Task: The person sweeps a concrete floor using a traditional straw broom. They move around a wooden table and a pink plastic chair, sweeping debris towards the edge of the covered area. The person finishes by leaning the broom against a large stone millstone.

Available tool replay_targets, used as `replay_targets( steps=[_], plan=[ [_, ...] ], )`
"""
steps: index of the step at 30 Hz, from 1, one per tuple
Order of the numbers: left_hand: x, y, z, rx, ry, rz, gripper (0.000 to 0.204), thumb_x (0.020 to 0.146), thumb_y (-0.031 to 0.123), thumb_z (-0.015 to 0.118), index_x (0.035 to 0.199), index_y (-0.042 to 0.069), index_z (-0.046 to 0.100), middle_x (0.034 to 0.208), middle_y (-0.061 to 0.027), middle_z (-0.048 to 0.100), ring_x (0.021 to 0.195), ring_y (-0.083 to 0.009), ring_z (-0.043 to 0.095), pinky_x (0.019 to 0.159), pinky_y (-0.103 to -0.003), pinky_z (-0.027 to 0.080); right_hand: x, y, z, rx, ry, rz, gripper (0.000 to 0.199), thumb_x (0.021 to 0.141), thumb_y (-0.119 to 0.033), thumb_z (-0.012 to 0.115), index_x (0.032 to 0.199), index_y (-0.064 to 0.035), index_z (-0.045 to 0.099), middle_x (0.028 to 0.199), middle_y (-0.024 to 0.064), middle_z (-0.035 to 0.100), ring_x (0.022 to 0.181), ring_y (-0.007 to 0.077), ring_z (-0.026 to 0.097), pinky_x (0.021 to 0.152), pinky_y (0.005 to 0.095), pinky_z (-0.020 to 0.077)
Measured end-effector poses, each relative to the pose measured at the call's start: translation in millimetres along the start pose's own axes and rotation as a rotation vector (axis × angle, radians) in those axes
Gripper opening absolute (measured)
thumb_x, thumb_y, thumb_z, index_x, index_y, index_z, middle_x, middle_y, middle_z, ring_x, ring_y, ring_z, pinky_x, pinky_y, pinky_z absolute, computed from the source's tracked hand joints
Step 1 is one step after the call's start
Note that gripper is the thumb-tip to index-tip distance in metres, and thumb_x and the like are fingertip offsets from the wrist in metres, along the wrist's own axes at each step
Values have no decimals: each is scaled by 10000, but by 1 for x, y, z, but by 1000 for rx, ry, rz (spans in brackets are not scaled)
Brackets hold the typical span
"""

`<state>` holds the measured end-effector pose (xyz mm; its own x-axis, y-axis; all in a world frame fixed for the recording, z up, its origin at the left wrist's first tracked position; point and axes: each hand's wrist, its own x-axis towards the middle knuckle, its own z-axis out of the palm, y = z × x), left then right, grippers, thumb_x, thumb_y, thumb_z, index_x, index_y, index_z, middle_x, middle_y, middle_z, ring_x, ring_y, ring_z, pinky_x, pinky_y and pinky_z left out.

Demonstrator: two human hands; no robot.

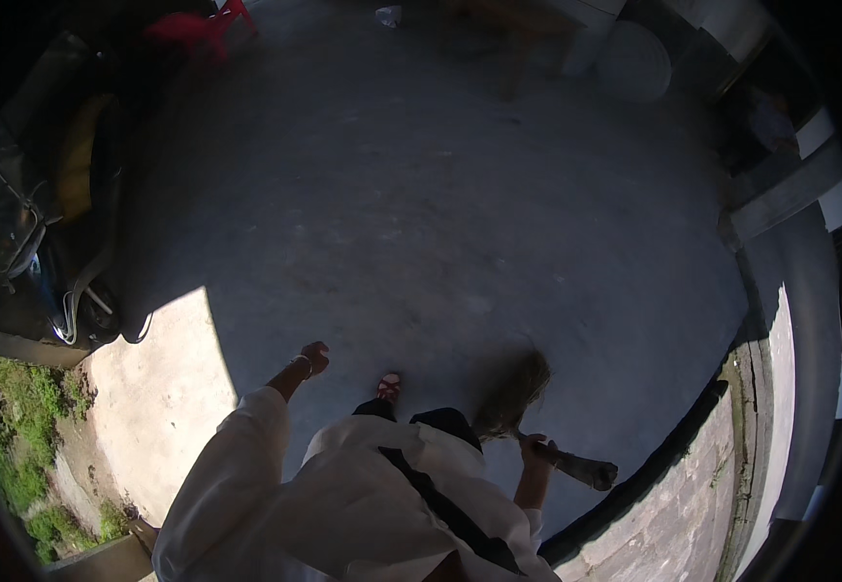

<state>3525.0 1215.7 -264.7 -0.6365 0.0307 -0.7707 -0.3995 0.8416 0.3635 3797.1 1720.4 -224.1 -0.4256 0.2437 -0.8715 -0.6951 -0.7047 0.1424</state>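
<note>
Broom [523,393] in hand, a person in a pale long-sleeved top stands on a grey concrete floor [421,194], seen from the head camera looking straight down. The right hand [537,449] is wrapped around the broom's light handle [576,468], fingers pressed together about it; the handle's end juts out past the hand, away from the body. The bristle head, soft and blurred, rests on the floor just ahead of that hand and just beside a foot in a red sandal [389,386].

The left hand [314,357] is held out from the body on the far side of the sandal from the broom, well apart from the bristles. It holds nothing; the fingers look curled in loosely, though how tightly they are drawn in cannot be told at this size. A bangle [302,366] shows at the wrist.

Most of the floor about the broom lies in shade. Beyond the left hand, a patch of sunlit concrete [159,388] spreads outward, and past that a strip of green weeds [14,427] grows along bare earth. Farther off on the same side, dark parked machinery with metal framing [43,242] stands at the floor's edge, too shadowed to make out. Far across the floor from the broom sits a red plastic stool [203,29], and a round pale lid or disc [632,63] lies near the top. On the broom's outer side, a raised stone kerb [693,485] curves round the floor.
</note>
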Motion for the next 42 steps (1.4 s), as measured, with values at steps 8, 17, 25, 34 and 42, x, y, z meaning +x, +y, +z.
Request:
replay_targets(
  steps=[8, 17, 25, 34, 42],
  plan=[
    [110, 316, -95, -28, -43, 497, 334, 777, 99, 451, 1106, 39, 457, 942, -127, 564, 823, -223, 564, 692, -346, 464, 81, 16, 78, 315, 133, 134, 410, 590, -130, 576, 901, 37, 366, 665, 138, 461, 492, 216, 470, 448, 287, 495],
    [259, 441, -98, -5, -291, 79, 394, 817, 137, 446, 1192, 38, 383, 1171, -198, 438, 1093, -289, 431, 875, -369, 393, 84, 96, 448, 92, 292, 6, 314, 713, -87, 509, 850, -21, 234, 630, 37, 312, 462, 150, 447, 470, 203, 484],
    [366, 418, -106, -686, -390, -348, 367, 826, 165, 388, 1189, 111, 366, 1220, -215, 359, 1191, -375, 221, 943, -461, 239, 196, 129, 638, -9, -33, 148, 107, 721, -3, 488, 646, -33, 417, 586, 59, 444, 535, 164, 492, 521, 252, 498],
    [534, 599, -217, -276, -183, -233, 330, 760, 3, 477, 1079, 88, 458, 937, -161, 564, 849, -313, 579, 718, -417, 483, 318, 210, 843, -40, -298, 354, 118, 709, 44, 486, 692, 41, 368, 615, 85, 394, 497, 168, 460, 489, 259, 502],
    [635, 989, -336, 37, -14, 343, 295, 725, 92, 490, 1012, 32, 509, 815, -117, 614, 706, -208, 603, 674, -302, 477, 390, 321, 1020, -65, -560, 387, 73, 734, 49, 448, 681, 17, 409, 676, 73, 418, 606, 155, 444, 492, 239, 477]
  ],
)
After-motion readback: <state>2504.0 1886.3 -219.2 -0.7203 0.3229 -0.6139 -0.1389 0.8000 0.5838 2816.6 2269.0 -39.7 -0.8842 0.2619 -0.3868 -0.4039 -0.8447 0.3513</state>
